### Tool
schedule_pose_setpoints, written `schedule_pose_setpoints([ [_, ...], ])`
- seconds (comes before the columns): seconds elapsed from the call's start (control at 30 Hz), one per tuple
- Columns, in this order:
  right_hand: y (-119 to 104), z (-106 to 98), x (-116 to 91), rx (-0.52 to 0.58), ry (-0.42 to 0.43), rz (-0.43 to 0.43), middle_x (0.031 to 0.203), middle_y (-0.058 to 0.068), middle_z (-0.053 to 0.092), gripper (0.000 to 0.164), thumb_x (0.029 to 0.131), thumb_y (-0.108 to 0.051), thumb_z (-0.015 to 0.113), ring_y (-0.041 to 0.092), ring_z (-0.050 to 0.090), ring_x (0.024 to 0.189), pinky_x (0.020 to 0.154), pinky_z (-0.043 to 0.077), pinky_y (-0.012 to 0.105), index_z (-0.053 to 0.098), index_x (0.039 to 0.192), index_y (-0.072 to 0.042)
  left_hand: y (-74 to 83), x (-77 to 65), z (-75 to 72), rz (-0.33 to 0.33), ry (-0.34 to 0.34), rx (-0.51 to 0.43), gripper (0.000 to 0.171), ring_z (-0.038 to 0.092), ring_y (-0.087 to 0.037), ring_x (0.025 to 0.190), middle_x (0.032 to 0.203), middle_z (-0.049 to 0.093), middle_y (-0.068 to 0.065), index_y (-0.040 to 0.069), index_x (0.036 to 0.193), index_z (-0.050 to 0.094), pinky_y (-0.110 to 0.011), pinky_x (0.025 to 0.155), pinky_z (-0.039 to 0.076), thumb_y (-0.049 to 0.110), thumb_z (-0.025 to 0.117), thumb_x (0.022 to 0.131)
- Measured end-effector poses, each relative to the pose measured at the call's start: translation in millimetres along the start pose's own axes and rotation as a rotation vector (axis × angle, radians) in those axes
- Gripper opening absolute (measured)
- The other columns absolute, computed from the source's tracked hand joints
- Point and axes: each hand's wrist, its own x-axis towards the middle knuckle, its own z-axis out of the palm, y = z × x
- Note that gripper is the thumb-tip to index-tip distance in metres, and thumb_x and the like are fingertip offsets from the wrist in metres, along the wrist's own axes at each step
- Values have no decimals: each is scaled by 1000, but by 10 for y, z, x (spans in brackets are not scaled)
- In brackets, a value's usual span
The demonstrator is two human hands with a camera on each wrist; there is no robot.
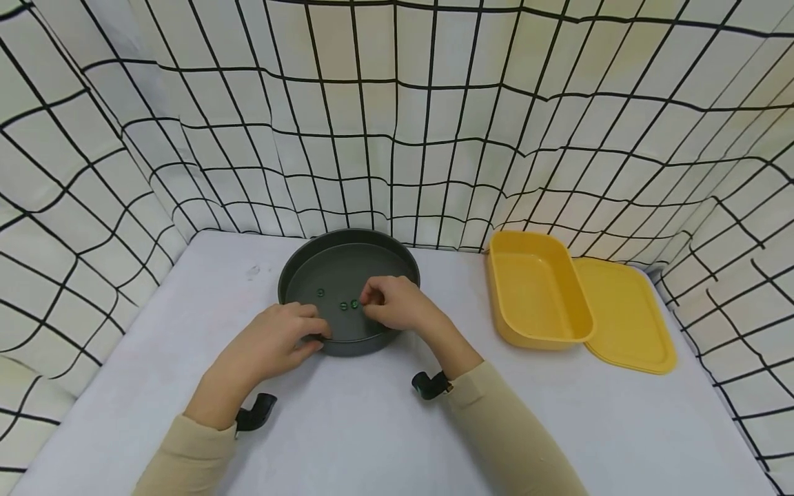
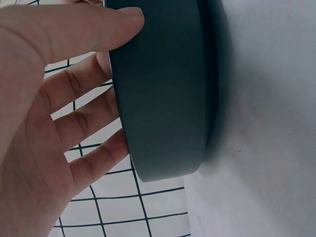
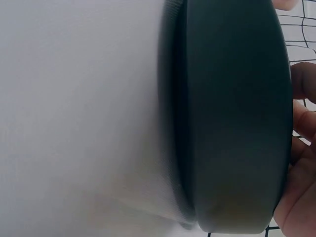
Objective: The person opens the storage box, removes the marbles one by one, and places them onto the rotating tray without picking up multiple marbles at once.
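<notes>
A dark grey round pan (image 1: 347, 348) lies on the white table. On its floor are small green pieces (image 1: 344, 306), (image 1: 320, 293) that look like rings or beads, too small to tell exactly. My left hand (image 1: 276, 344) grips the pan's near-left rim; the left wrist view shows the thumb (image 2: 123, 24) on the outer wall and the fingers over the rim. Over the pan's right side, my right hand (image 1: 393, 303) has bent fingers, their tips beside one green piece (image 1: 355, 304). Whether anything is between those fingertips is hidden; the pan wall (image 3: 237, 113) blocks them in the right wrist view.
To the right stands a yellow rectangular container (image 1: 536, 289), its inside facing up. A flat yellow lid (image 1: 633, 317) lies beside it, partly under its edge. Black netting (image 1: 397, 141) over white cloth walls encloses the table (image 1: 384, 427) at the back and sides.
</notes>
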Motion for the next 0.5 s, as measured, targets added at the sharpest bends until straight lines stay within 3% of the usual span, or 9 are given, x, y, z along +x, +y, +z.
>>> schedule_pose_setpoints([
  [0.5,-90,83,36,-250,-78,46,78,-9,63,9,89,-19,72,9,58,70,65,48,26,67,96,-21,-5,-20,-31,3,2,11,20,56,-7,70,82,60,11,24,89,75,-29,64,49,10,84,77],
])
